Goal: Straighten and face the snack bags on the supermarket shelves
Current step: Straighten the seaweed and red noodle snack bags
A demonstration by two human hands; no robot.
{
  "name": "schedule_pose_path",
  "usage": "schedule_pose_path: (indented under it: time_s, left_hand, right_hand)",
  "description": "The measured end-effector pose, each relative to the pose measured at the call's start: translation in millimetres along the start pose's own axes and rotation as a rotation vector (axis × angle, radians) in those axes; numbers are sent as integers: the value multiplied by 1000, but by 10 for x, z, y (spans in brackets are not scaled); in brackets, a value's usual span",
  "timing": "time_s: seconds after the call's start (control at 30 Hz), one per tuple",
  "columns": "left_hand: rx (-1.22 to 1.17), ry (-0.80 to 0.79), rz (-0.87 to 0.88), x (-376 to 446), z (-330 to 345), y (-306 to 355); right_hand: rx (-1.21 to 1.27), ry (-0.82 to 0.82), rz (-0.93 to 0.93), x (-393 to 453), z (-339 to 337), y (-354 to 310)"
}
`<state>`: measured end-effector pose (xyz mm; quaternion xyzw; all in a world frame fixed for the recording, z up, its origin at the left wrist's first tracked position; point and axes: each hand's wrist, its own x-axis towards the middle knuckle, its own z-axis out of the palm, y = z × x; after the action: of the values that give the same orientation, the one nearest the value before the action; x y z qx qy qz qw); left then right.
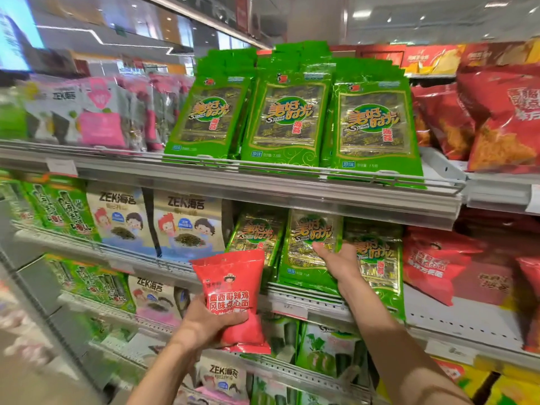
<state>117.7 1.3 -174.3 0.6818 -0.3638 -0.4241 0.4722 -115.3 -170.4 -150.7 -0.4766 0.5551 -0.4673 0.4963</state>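
Observation:
My left hand [204, 324] grips a red snack bag [233, 290] by its lower half, holding it upright in front of the second shelf. My right hand [339, 263] reaches into the second shelf and holds the middle green seaweed bag [306, 258], thumb on its front and fingers behind its right edge. Beside it stand two more green seaweed bags, one on the left [257, 235] and one on the right [380, 258]. On the top shelf three rows of green seaweed bags [286, 118] stand upright and face forward.
Red snack bags [438, 264] fill the shelves at the right. Beige ZEK seaweed bags [187, 223] and green packs [58, 209] sit to the left. A wire rail [263, 165] fronts the top shelf. Lower shelves hold further bags.

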Motion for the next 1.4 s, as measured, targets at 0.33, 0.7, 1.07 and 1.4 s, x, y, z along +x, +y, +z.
schedule_pose_path:
  time_s: [0.33, 0.7, 1.07, 1.4]
  left_hand:
    - [-8, -6, -68, -31, 74, -309]
    - [-11, -147, 58, -110, 706, -15]
    - [-69, -269, 267, -125, 2552, 566]
    - [-26, -225, 326, -173, 3937, 770]
  right_hand:
    - [-782, 58, -148, 5, 81, 172]
    - [-1048, 167, -395, -362, -371, 238]
    - [-343, 327, -136, -799, -2267, 764]
    - [182, 271, 271, -777, -3391, 1091]
